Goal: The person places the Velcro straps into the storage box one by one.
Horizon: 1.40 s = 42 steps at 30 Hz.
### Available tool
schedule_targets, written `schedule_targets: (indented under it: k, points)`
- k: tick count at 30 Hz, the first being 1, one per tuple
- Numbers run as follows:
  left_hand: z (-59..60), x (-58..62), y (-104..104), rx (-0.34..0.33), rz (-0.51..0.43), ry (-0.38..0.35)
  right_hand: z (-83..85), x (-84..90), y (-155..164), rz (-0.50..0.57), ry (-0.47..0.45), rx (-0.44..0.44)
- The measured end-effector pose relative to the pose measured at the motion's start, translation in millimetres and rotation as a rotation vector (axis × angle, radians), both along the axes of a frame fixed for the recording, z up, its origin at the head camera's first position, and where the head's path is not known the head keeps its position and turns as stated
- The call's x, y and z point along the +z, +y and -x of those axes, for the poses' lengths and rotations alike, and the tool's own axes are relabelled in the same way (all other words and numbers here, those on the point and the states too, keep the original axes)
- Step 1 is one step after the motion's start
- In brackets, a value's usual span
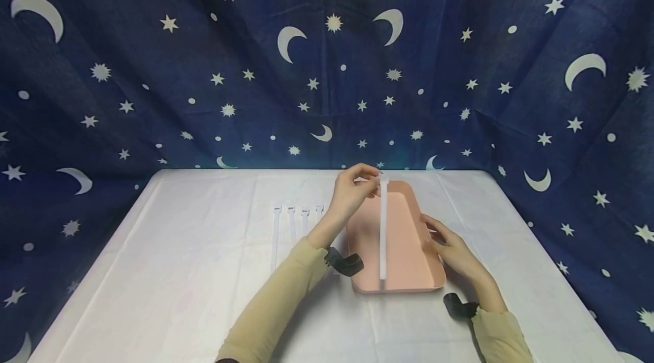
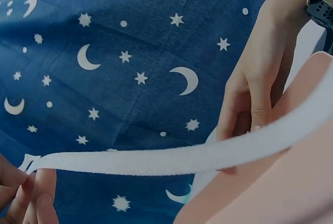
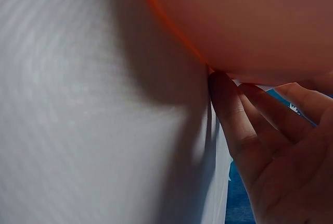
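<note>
White strap: hanging over the pink tray; probably light, soft, bendy; best taken by the buckle end.
Left hand: pinching that end above tray's far side.
Right hand: touching tray's right wall, loosely straight-fingered.

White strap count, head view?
5 visible: one strap pinched in the left hand, over the pink tray; four straps side by side on the table, left of the tray. The left forearm may hide more.

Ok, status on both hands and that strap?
Left hand pinches white strap by one end above pink tray. Right hand touches tray's side. No obstruction visible.
</note>
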<state>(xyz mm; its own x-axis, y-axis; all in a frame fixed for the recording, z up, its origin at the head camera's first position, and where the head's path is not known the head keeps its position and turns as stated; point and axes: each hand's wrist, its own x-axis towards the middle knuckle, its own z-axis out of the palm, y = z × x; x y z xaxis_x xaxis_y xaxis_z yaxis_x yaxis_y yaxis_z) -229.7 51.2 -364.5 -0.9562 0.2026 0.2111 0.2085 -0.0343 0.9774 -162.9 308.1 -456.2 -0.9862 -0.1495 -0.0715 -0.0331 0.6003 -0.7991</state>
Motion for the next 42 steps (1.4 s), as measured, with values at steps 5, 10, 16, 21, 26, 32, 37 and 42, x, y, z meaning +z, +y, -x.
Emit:
schedule_targets:
  k: [5, 10, 16, 21, 26, 32, 37, 42]
  points:
    - [6.8, -7.4, 7, 0.005, -0.028, -0.067, -0.3, 0.3, 0, 0.007, 0.012, 0.002]
    - [11.4, -15.8, 16, 0.017, -0.053, -0.111, -0.5, 0.3, 1, 0.005, 0.018, 0.002]
    - [15.6, -21.5, 28, 0.047, -0.063, -0.155, -0.4, 1.2, 1, 0.007, 0.019, -0.002]
    - [16.9, -23.6, 35, 0.023, -0.104, -0.215, -0.6, 0.7, 1, 0.009, 0.01, -0.005]
    - [17.8, -26.1, 40, 0.016, -0.157, -0.263, -0.2, -0.1, 0, 0.013, 0.006, -0.002]
    - [19.0, -30.0, 46, 0.025, -0.168, -0.279, 1.5, -0.3, 0, 0.016, 0.011, 0.002]
    - [21.4, -36.1, 52, 0.024, -0.148, -0.291, 1.9, -2.1, 2, 0.007, 0.033, 0.008]
    - [25.2, -42.5, 59, 0.033, -0.149, -0.327, 1.4, -3.8, 2, 0.008, 0.056, 0.012]
